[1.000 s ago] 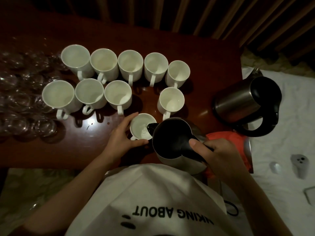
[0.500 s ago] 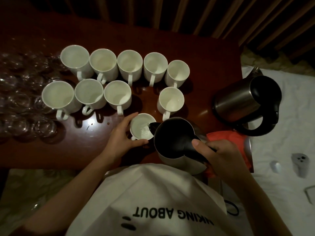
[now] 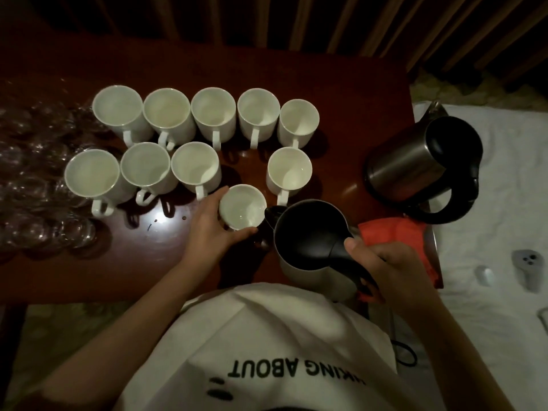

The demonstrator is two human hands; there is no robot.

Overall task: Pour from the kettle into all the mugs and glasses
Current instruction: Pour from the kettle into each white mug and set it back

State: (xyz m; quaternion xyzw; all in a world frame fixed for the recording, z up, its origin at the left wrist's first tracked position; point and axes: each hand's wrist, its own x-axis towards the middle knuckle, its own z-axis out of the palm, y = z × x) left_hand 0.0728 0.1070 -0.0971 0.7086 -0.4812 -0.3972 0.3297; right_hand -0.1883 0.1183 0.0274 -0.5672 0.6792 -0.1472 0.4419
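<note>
The kettle point(image 3: 311, 241) is in the air just above the near edge of the tabletop point(image 3: 341, 93), at about 5 o'clock from the group of white mugs point(image 3: 207, 137). Its black spout touches or almost touches the rim of the nearest mug point(image 3: 242, 210). The right hand point(image 3: 394, 271) holds the black handle; the fingers are curled around it and the thumb lies on top, near the lid hinge. The left hand point(image 3: 213, 229) holds the nearest mug from its 8 o'clock side, with thumb and fingers bent around the wall.

I judge that the kettle is heavy if it is full, and its steel body can be hot, so the handle is the only good place to hold it. The weight pulls toward the spout when it tilts, so the thumb on top helps the control. The mugs are ceramic, stiff and breakable, with a smooth, perhaps slippery wall.

At 9 o'clock many clear glasses point(image 3: 38, 185) stand close together; they look thin and fragile. A second kettle point(image 3: 421, 167) stands at 3 o'clock, beside a red cloth point(image 3: 391, 232).
</note>
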